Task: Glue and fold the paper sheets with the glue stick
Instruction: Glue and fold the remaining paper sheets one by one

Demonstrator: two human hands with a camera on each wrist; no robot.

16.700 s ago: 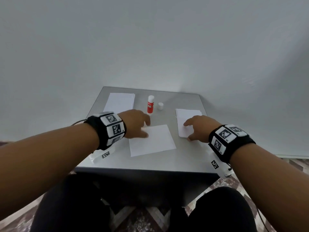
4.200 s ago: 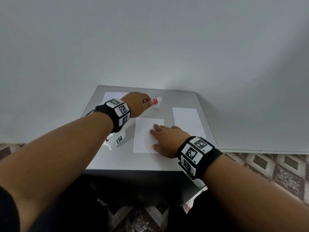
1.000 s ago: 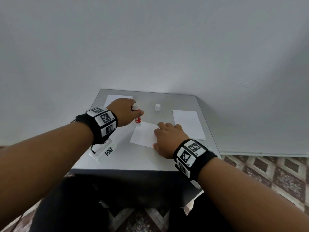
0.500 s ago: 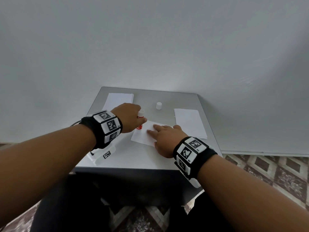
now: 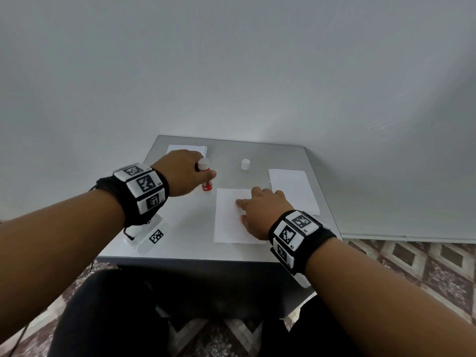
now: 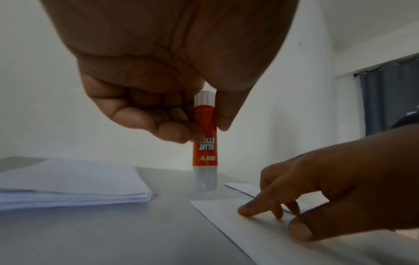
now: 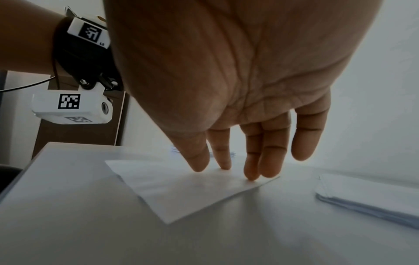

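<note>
My left hand [image 5: 198,176] grips a red glue stick [image 5: 207,186] upside down, uncapped. Its clear tip [image 6: 205,181] stands on the grey table [image 5: 180,228], just off the far left corner of a single white sheet [image 5: 229,217]. My right hand [image 5: 247,200] lies on that sheet with straight fingers [image 7: 226,165] pressing down its far right part. In the left wrist view my curled fingers [image 6: 179,129] wrap the stick's [image 6: 205,148] red barrel, with the sheet [image 6: 226,213] to the lower right.
The white glue cap [image 5: 245,164] stands upright at the back middle of the table. A stack of white sheets [image 5: 186,150] lies at the back left, and another stack [image 5: 293,189] lies along the right edge. A wall rises close behind the table.
The sheet under my right hand has turned from skewed to square with the table's front edge. My left hand has kept the glue stick, now just off the sheet's far left corner.
</note>
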